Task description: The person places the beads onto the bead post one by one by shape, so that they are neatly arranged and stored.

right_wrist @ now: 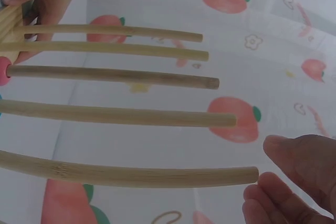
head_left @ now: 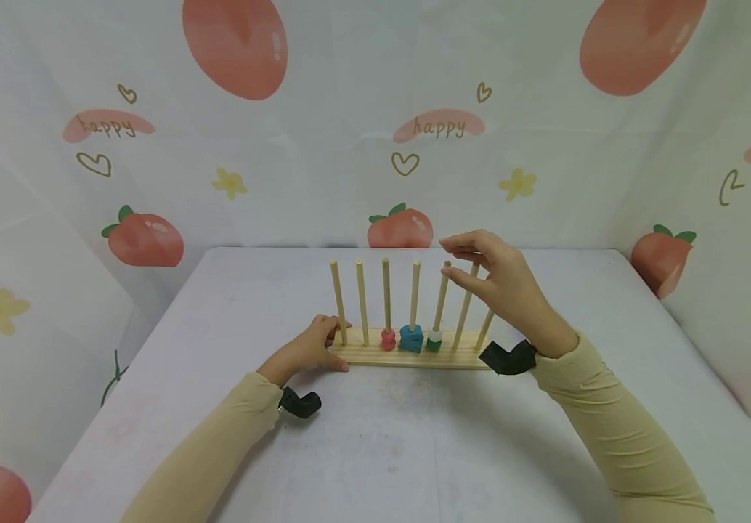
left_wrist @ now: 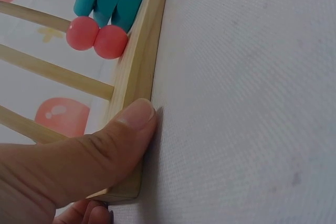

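Note:
A wooden peg rack [head_left: 375, 356] with several upright pegs stands on the table. Two pink round beads [left_wrist: 97, 38] sit low on its third peg from the left, blue half-round beads [head_left: 411, 338] on the fourth, and a green bead [head_left: 433, 345] under a white bead [head_left: 435, 335] on the fifth. My left hand [head_left: 313, 345] grips the rack's left end, thumb in front and fingers behind. Up at the top of the fifth peg [right_wrist: 210, 176], my right hand [head_left: 489, 272] has thumb and fingers parted, with nothing between them.
A white cloth covers the table [head_left: 388, 443], and a patterned curtain [head_left: 323, 145] hangs behind it. Black wrist mounts [head_left: 509, 358] show at both sleeves. A thin dark cord [head_left: 114, 378] lies at the table's left edge.

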Tool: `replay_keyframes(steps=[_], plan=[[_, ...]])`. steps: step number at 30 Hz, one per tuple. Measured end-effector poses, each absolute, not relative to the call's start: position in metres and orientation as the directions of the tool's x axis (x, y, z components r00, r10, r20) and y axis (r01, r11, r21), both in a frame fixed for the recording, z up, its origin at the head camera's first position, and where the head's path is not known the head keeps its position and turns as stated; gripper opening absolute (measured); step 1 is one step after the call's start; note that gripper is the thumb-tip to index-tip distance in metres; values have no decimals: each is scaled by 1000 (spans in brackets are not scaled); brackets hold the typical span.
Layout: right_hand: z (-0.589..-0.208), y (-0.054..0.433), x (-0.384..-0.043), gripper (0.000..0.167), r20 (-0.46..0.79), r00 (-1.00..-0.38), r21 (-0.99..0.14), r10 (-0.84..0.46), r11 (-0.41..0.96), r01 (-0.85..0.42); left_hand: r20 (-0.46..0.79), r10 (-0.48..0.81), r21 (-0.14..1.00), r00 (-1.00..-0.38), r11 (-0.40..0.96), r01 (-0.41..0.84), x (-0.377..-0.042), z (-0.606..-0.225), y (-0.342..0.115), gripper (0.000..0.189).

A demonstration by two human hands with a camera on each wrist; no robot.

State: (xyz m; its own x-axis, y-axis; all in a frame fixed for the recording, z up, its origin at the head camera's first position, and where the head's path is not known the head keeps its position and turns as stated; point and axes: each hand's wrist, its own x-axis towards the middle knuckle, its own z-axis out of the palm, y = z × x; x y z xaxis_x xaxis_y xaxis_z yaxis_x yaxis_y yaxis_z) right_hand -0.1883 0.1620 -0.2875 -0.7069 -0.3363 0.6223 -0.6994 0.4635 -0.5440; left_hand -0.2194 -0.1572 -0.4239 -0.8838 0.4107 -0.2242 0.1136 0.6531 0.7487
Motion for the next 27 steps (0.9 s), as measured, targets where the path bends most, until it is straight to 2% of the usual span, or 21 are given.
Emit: replay_keyframes(steps=[5,8,13,16,21,27], plan=[[-288,164,-188,36,620,-711,-578,-332,419,-700,-221,407,743,-886,659,117,-219,-423,-157,74],[-287,167,-184,36,643,-693,-611,-325,328,-721,-221,411,746,-885,655,118,-219,-423,-157,74],[-280,175,-171,42,748,-596,-604,-292,75,-794,-222,411,756,-884,645,110,-219,-423,-157,74],[-279,184,-162,38,792,-553,-577,-258,-23,-816,-223,407,756,-886,646,107,-220,-423,-157,74],[-282,203,-148,38,826,-528,-547,-197,-56,-836,-227,404,750,-886,653,105,-220,-422,-157,74],[-295,226,-133,38,810,-566,-576,-155,-29,-817,-220,410,747,-885,654,118,-219,-423,-157,74]])
